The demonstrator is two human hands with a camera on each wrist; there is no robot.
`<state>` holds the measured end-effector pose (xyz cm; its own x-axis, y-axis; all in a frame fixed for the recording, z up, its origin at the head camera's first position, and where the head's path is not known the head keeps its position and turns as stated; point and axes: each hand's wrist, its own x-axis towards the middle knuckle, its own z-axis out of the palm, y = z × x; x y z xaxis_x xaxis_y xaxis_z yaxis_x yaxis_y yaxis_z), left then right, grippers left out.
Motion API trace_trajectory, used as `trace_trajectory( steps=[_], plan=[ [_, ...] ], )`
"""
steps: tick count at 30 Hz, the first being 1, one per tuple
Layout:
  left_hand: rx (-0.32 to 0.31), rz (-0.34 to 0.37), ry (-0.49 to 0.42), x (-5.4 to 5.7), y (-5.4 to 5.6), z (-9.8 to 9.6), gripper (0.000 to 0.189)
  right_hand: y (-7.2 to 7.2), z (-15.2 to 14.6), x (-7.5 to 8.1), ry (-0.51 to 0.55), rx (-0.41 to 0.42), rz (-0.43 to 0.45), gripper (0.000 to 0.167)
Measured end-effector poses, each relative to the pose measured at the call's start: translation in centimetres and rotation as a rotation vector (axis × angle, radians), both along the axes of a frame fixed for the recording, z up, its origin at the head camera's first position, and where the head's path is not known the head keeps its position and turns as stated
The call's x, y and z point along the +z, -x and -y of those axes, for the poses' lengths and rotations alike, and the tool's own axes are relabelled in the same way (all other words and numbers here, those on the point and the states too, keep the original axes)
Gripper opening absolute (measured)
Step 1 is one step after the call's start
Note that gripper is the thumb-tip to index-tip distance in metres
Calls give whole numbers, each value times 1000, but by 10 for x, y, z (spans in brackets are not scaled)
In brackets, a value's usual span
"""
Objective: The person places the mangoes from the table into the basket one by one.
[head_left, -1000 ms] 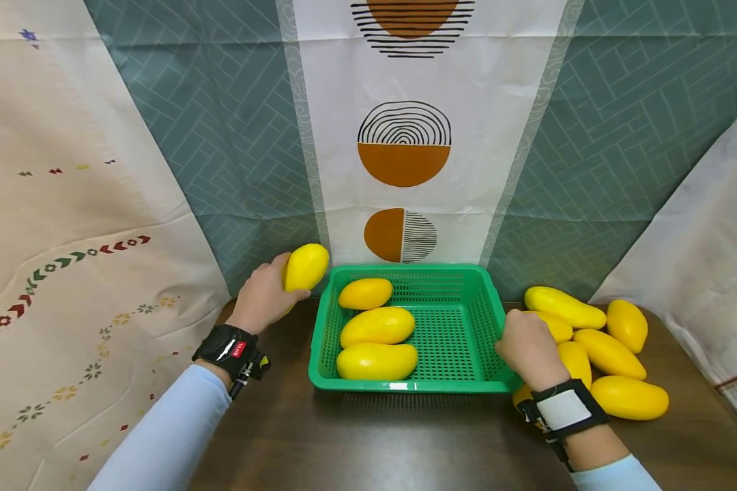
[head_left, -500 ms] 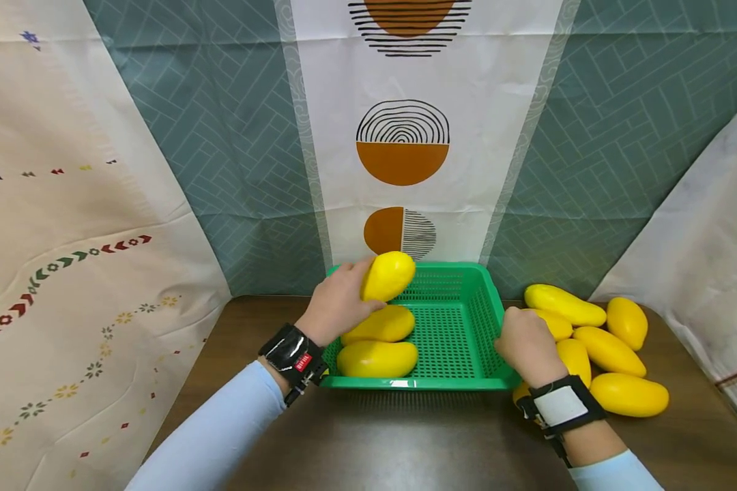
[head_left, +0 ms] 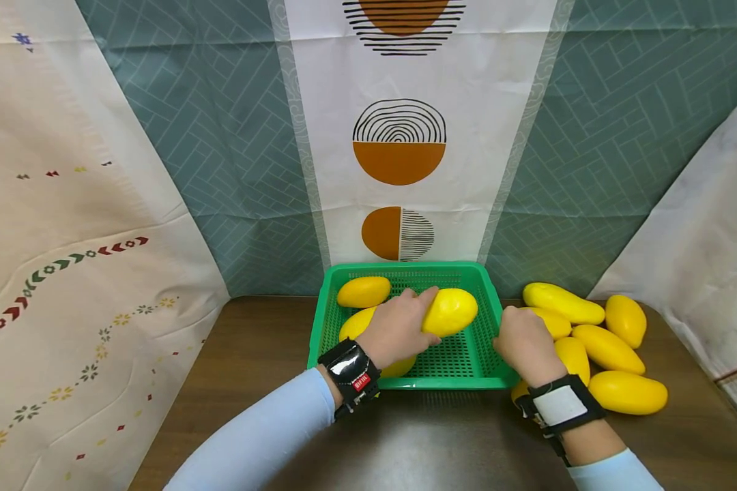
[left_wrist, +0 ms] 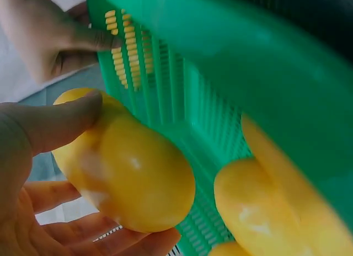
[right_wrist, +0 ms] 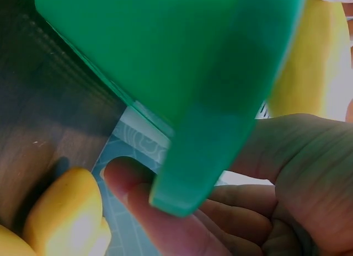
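My left hand (head_left: 399, 329) grips a yellow mango (head_left: 451, 312) above the right half of the green plastic basket (head_left: 454, 384). In the left wrist view the thumb lies over the held mango (left_wrist: 140, 168) and the fingers support it from below. My right hand (head_left: 527, 346) holds the basket's right rim, pinching it between thumb and fingers, as the right wrist view shows. Along the basket's left side lie three mangoes: the far mango (head_left: 364, 292) is in full view, while my left hand partly covers the middle mango (head_left: 355, 324) and the near mango (head_left: 399, 367).
Several loose mangoes (head_left: 608, 349) lie on the brown table (head_left: 258, 361) right of the basket, some partly behind my right hand. A patterned cloth (head_left: 399, 232) hangs right behind the basket. Pale cloths (head_left: 98, 204) flank the table.
My left hand has carried the mango from left of the basket rightward over it, and lower, to above its right half. My right hand has stayed at the rim.
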<state>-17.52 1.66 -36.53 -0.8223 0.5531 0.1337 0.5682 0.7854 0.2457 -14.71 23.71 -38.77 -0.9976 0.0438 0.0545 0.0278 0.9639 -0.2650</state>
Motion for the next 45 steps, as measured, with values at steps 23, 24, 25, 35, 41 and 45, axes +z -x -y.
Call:
trace_trajectory(
  steps=[23,24,25,35,41,45],
  plan=[
    [-62,117,249,-19,-17,-22,60,-1,1,0,2,29,-26,24],
    [-62,117,258,-20,-17,-22,61,-1,1,0,3,29,-24,24],
    [-60,119,266,-21,-17,-23,62,-1,1,0,5,28,-22,24],
    [-68,138,291,-32,-16,-26,59,-2,0,-1,11,29,-20,23],
    [-77,161,298,-32,-14,-28,59,-2,0,0,5,29,-15,25],
    [-79,178,302,-32,-13,-30,60,-1,0,0,2,30,-16,25]
  ],
)
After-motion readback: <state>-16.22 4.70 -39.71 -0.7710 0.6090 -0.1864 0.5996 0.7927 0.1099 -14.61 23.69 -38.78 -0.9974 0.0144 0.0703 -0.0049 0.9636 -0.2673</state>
